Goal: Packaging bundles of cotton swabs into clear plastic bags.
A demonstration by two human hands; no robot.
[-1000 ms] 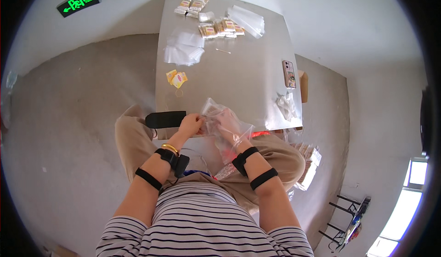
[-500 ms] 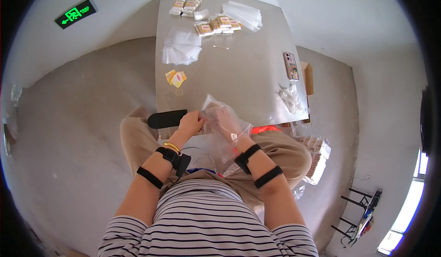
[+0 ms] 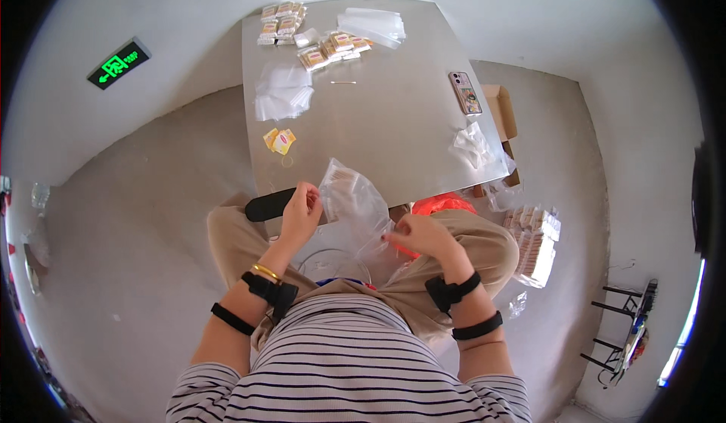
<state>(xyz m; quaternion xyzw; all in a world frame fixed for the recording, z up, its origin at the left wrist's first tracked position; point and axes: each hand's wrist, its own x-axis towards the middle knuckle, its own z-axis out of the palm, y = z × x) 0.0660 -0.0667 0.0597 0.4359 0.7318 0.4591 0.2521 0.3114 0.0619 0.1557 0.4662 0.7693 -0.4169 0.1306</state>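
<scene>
A clear plastic bag [image 3: 363, 203] lies slanted across the near edge of the metal table, with a bundle of thin pale sticks, likely cotton swabs, in its far end. My left hand [image 3: 304, 205] is beside the bag's left edge, its fingertips drawn together; whether they pinch anything is too small to tell. At the bag's near right side, my right hand [image 3: 423, 235] has thumb and finger closed on the loose film. A lone cotton swab [image 3: 343, 82] rests farther up the table. Yellow label cards [image 3: 280, 141] and a small ring [image 3: 286, 161] lie to the left.
Packed swab packets [image 3: 281, 23] and flat clear bags [image 3: 283, 94] are on the table's far left, more bags [image 3: 372, 26] beyond. A phone [image 3: 465, 93] and crumpled plastic [image 3: 472, 145] lie on the right. Stacked white bundles [image 3: 534, 245] stand beside my right knee; red plastic [image 3: 445, 202] is at the edge.
My right hand has come out of the bag and moved right to its near side. My left hand has shifted slightly left, away from the bundle. The view has moved a little.
</scene>
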